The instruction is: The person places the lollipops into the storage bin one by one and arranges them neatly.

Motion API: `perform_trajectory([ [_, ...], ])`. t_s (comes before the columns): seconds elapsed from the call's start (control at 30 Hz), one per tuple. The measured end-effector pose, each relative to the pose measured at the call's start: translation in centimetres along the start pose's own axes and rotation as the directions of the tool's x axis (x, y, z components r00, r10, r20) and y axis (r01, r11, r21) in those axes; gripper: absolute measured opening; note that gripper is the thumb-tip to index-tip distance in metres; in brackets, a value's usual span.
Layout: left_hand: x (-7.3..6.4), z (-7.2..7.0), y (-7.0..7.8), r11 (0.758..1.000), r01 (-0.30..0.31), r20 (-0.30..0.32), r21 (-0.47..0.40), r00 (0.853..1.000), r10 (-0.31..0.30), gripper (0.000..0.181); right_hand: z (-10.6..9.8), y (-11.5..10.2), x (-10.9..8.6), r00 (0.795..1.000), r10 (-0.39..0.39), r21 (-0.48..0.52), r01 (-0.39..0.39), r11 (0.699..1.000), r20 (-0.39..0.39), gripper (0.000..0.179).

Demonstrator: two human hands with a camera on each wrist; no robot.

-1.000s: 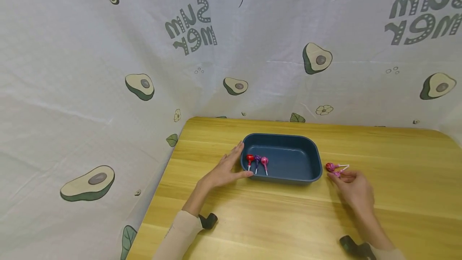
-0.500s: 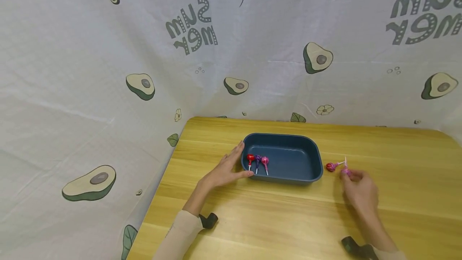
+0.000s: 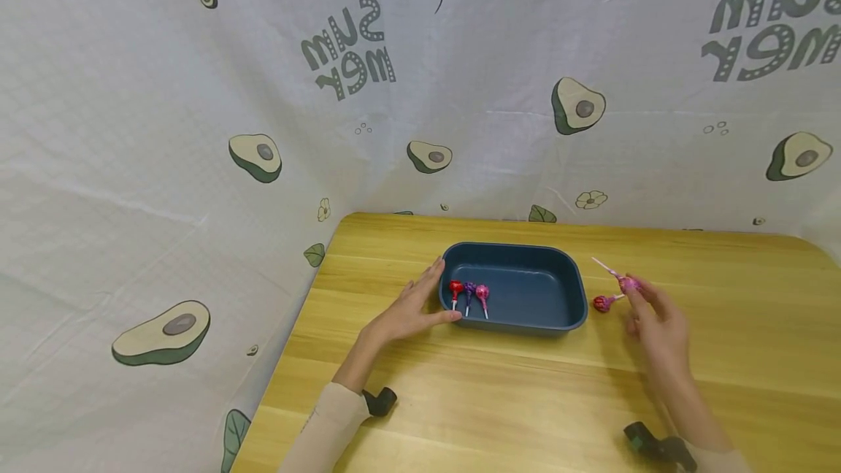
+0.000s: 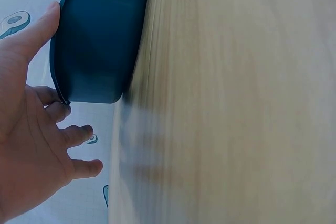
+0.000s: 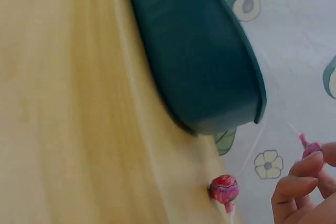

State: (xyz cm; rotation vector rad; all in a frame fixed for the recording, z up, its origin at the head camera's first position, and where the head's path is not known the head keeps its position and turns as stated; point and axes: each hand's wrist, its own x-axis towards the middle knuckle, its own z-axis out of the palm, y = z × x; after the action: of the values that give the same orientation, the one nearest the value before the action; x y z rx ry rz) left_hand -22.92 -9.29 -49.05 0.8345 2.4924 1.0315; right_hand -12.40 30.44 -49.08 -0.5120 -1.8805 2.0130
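A dark blue tray (image 3: 519,325) stands on the table, with a red lollipop (image 3: 456,287), a purple lollipop (image 3: 469,289) and a pink lollipop (image 3: 482,293) side by side in its left end. My left hand (image 3: 406,312) is spread at that end, thumb and fingertips touching the rim. To the right of the tray, my right hand (image 3: 659,321) pinches a pink-purple lollipop (image 3: 627,284) by its wrapped head, raised, its white stick pointing up and left. Beneath it on the table lies a red-and-pink lollipop (image 3: 601,304), also visible in the right wrist view.
The wooden table (image 3: 512,400) has its back edge against a white cloth (image 3: 486,57) printed with avocados. A dark device is strapped on each wrist, the left one (image 3: 379,403) and the right one (image 3: 647,445).
My right hand has drawn the pink-purple lollipop away from the red-and-pink one, lifted it and turned its stick to the upper left. My left hand and the tray stay in place.
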Motion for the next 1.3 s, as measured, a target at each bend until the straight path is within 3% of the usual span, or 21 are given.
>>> perform_trajectory([
  [0.13, 0.0, 0.0, 0.1, 1.000, 0.000, 0.002, -0.002, 1.000, 0.000, 0.106, 0.5, -0.5, 0.1, 0.990, -0.061, 0.059, 0.054, 0.997, 0.123, 0.020],
  [0.37, 0.0, -0.1, 0.0, 1.000, -0.002, -0.002, -0.008, 1.000, 0.002, 0.106, 2.2, -0.9, 0.6, 0.953, -0.130, 0.086, 0.110, 0.990, 0.272, 0.019],
  [0.6, 0.1, -0.1, -0.1, 1.000, -0.022, -0.006, -0.002, 1.000, 0.022, 0.104, 3.9, -1.3, 1.1, 0.927, -0.116, 0.142, 0.068, 0.987, 0.356, 0.029],
  [0.87, 0.0, -0.2, 0.1, 1.000, -0.018, -0.005, -0.008, 1.000, 0.018, 0.105, 5.1, -2.0, 1.7, 0.921, -0.074, 0.114, 0.033, 0.993, 0.382, 0.018],
  [1.07, 0.1, -0.2, -0.1, 1.000, -0.018, -0.007, -0.007, 1.000, 0.018, 0.105, 6.1, -2.6, 2.0, 0.918, -0.064, 0.094, 0.029, 0.995, 0.392, 0.025],
  [1.3, 0.1, -0.2, 0.0, 1.000, -0.020, -0.005, -0.009, 1.000, 0.020, 0.104, 7.9, -3.1, 2.4, 0.914, -0.036, -0.015, 0.046, 0.999, 0.404, 0.030],
])
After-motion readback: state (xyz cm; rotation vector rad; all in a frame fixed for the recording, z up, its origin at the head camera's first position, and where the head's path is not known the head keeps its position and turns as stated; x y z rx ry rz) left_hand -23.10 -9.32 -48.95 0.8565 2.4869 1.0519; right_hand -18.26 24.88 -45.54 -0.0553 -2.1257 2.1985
